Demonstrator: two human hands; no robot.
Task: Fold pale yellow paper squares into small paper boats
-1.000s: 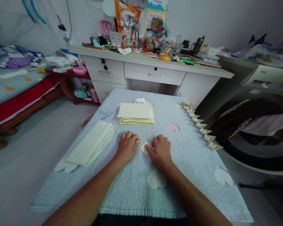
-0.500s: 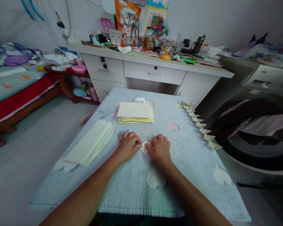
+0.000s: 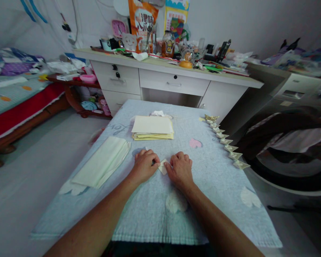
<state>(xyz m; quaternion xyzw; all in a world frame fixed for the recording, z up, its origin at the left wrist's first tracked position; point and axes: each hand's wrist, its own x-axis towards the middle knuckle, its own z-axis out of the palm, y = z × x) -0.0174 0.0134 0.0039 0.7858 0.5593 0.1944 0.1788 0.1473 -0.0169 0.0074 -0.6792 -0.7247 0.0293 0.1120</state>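
Note:
A small folded piece of cream paper [image 3: 163, 167] lies on the cloth-covered table between my hands. My left hand [image 3: 146, 163] pinches its left corner between thumb and forefinger. From the other side, my right hand [image 3: 180, 168] holds the paper's right edge with the thumb, its fingers curled over on the cloth. Beyond the hands lies a stack of cream and yellow paper sheets [image 3: 152, 125]. To the left is a larger folded pale green-white sheet [image 3: 100, 164]. Several folded paper boats [image 3: 231, 148] stand in a line along the table's right edge, with a patterned one [image 3: 212, 117] at the far end.
A pale blue cloth with heart prints [image 3: 139, 217] covers the table. Crumpled white paper [image 3: 157, 113] sits behind the stack. A cluttered white desk [image 3: 173, 76] stands beyond, a front-loading washing machine [image 3: 291, 103] at right, and a bed [image 3: 18, 91] at left.
The whole view has shifted slightly to the left. My hands keep nearly the same hold on the small folded paper.

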